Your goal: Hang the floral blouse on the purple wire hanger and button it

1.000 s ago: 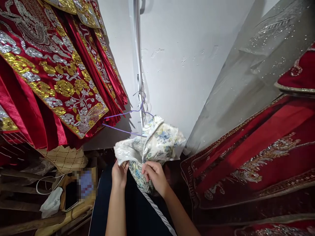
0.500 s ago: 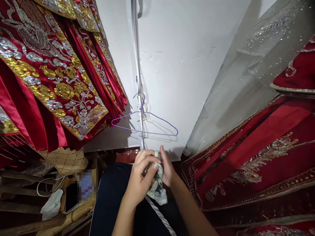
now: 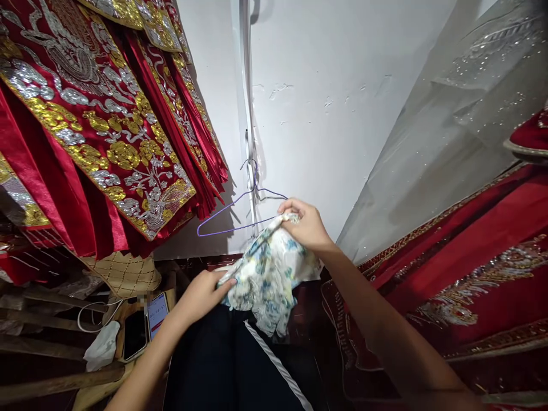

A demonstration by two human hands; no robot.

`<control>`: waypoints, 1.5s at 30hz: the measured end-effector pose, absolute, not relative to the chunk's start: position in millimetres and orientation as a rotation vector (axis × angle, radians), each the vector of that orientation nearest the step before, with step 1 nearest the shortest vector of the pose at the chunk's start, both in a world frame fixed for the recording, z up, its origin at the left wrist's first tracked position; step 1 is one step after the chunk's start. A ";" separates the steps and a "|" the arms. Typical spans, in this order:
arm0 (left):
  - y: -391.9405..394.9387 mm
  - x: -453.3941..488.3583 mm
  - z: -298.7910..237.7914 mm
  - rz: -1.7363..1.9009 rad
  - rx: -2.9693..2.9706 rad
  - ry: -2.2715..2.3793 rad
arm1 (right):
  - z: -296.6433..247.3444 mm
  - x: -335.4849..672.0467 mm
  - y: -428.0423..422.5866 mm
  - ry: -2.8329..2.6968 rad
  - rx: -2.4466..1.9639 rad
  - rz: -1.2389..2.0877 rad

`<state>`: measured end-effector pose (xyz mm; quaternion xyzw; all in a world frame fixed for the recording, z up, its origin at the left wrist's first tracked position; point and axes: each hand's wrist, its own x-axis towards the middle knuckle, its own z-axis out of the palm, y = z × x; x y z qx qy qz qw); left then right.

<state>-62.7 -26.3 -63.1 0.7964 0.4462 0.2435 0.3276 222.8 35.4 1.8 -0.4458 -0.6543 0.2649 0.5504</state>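
Note:
Between my two hands hangs a crumpled white cloth with a blue, green and yellow floral print point(image 3: 269, 274); whether it is a garment I cannot tell. My left hand point(image 3: 209, 291) pinches its lower left edge. Higher up, my right hand point(image 3: 306, 224) grips its top right corner, in front of the right end of a purple wire hanger point(image 3: 222, 229). The hanger hooks onto a metal rail point(image 3: 248, 103) on the wall. Cloth and right hand hide part of the hanger's right side; whether they touch it I cannot tell.
Red garments with gold and silver embroidery point(image 3: 124, 154) hang at the left. A beaded red garment point(image 3: 471, 274) and a sheer sparkling white one point(image 3: 432, 142) hang at the right. At lower left, two phones point(image 3: 135, 335) and a crumpled tissue point(image 3: 101, 345) lie on a wooden seat.
My hands have moved apart, the right one up to the hanger and the left one leftward. The bunched cloth is now spread out between them. The hanger has tilted.

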 end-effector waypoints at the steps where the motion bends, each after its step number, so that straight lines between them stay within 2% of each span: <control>1: -27.3 -70.4 -54.8 0.653 2.091 1.215 | -6.4 221.8 52.3 -1.482 -1.055 0.597; 6: -38.6 -91.1 -27.0 0.560 2.114 1.204 | -63.5 198.6 106.4 -1.520 -1.236 0.799; 12: -15.6 -128.9 -62.9 0.285 2.354 1.603 | -95.5 206.4 79.6 -1.587 -1.261 0.754; 15: 10.2 -141.7 -71.4 0.473 2.389 1.706 | -88.9 228.9 60.4 -1.606 -1.282 0.703; 19: 33.2 -123.5 -47.2 0.783 2.478 1.708 | -73.2 248.8 44.1 -1.628 -1.317 0.657; 24: 42.2 -70.8 -5.5 0.989 2.639 1.292 | -65.6 233.2 22.5 -1.677 -1.256 0.752; 27: 55.9 -51.4 1.6 1.114 2.498 1.244 | -63.9 219.0 7.6 -1.749 -1.144 0.791; 31: 79.3 -54.2 -1.7 1.106 2.487 1.315 | -52.2 231.5 -2.9 -1.653 -1.207 0.732; 36: 80.2 -63.5 9.4 1.034 2.596 1.290 | -22.5 293.7 3.2 -1.343 -1.488 0.352; 38: 75.6 -64.5 17.4 1.040 2.631 1.277 | -8.1 317.3 6.2 -1.402 -1.528 0.345; 41: 72.2 -70.9 21.6 1.187 2.566 1.391 | 11.8 336.0 7.8 -1.436 -1.394 0.641; 45: 71.8 -84.4 8.4 1.262 2.267 1.584 | 19.9 315.6 14.3 -1.230 -1.045 1.373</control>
